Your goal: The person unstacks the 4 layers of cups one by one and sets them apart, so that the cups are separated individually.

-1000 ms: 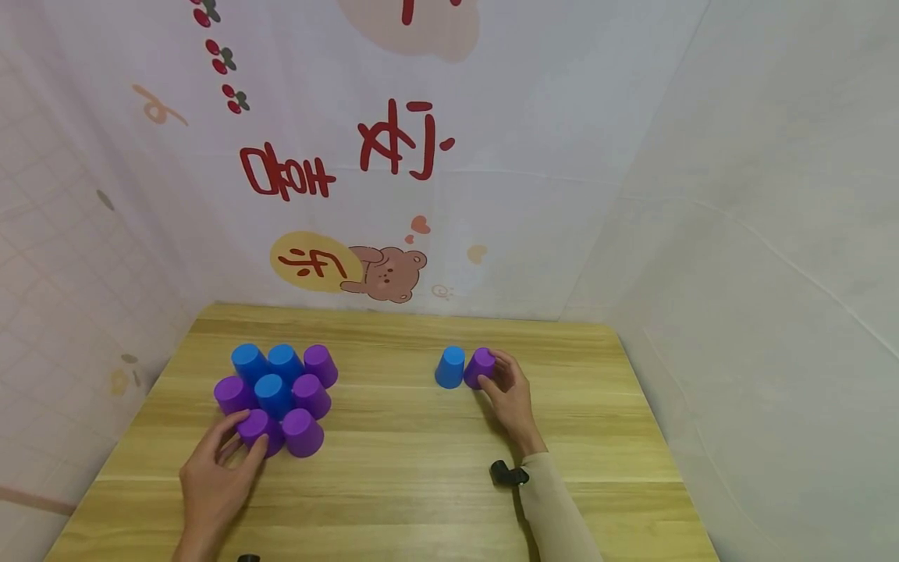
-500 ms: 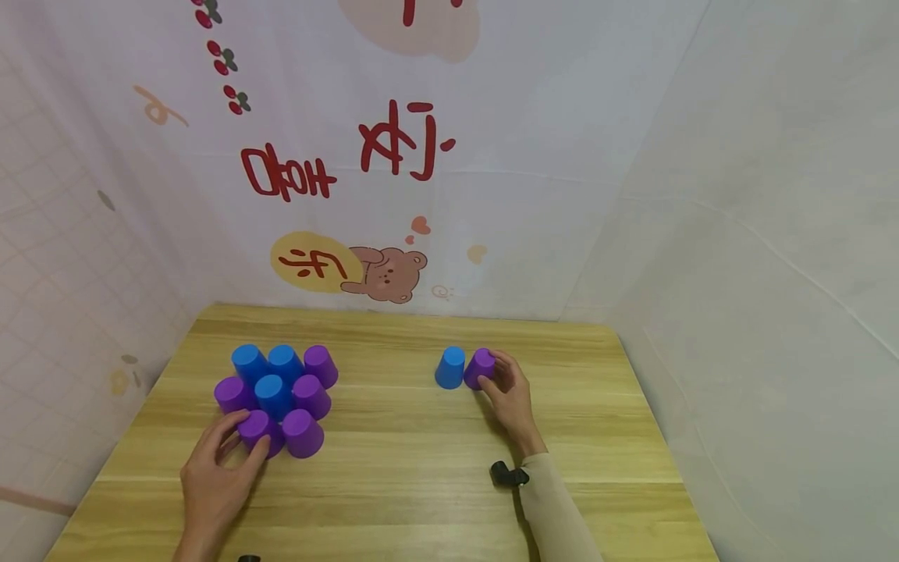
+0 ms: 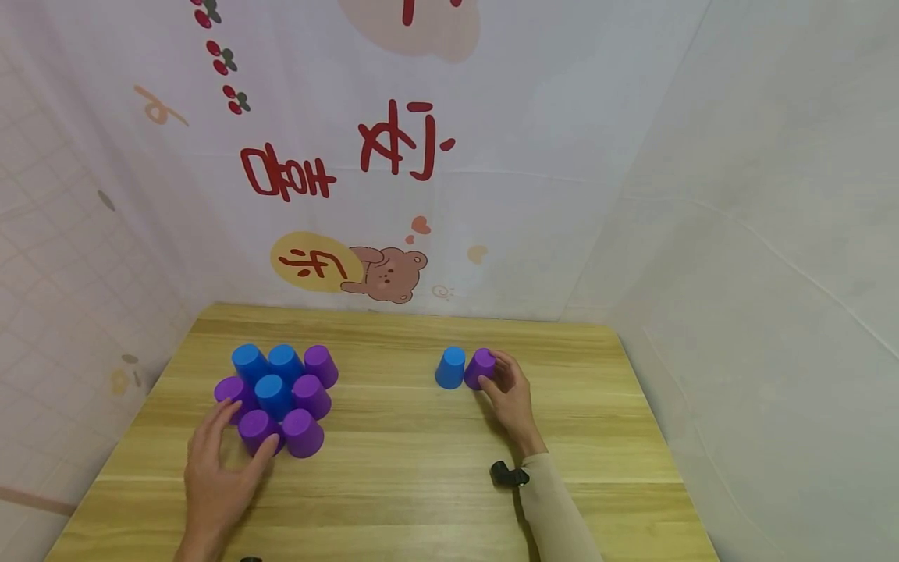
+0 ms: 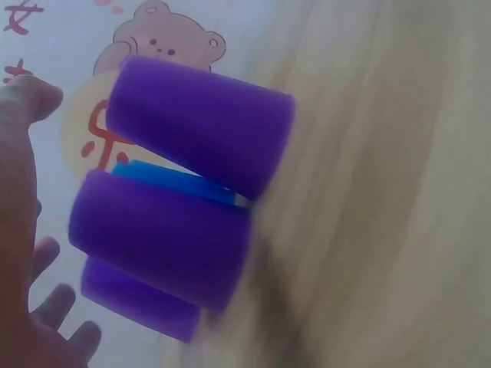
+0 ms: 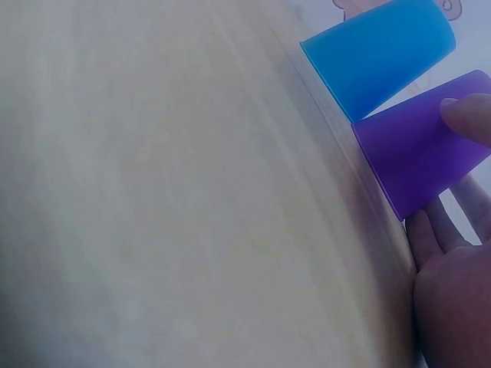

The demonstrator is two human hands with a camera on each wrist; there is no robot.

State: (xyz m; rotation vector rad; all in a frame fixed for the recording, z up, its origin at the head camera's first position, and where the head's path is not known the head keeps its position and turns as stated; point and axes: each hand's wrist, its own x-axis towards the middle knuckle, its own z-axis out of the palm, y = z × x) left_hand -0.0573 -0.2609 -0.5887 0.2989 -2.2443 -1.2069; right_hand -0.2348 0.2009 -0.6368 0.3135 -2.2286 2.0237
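Note:
Upside-down cups stand in a cluster on the left of the table. My left hand (image 3: 223, 476) is spread around the front-left purple cup (image 3: 257, 428); in the left wrist view its thumb (image 4: 38, 98) and fingers are clear of that cup (image 4: 161, 238). Beside it is another purple cup (image 3: 303, 433), with a blue cup (image 3: 273, 396) behind. On the right, my right hand (image 3: 511, 396) grips a purple cup (image 3: 481, 367), thumb on its side and fingers around the far side. That cup stands upside down on the table, next to a blue cup (image 3: 450, 367).
Farther back in the cluster are two blue cups (image 3: 284, 362) and a purple cup (image 3: 320, 364). A printed white cloth (image 3: 527, 218) hangs behind the wooden table (image 3: 393, 476). Plain sheeting (image 3: 758, 273) closes off the right side.
My left hand has let go of the front-left purple cup and opened its fingers, with the fingertips shifting left. The cups and my right hand have kept their places.

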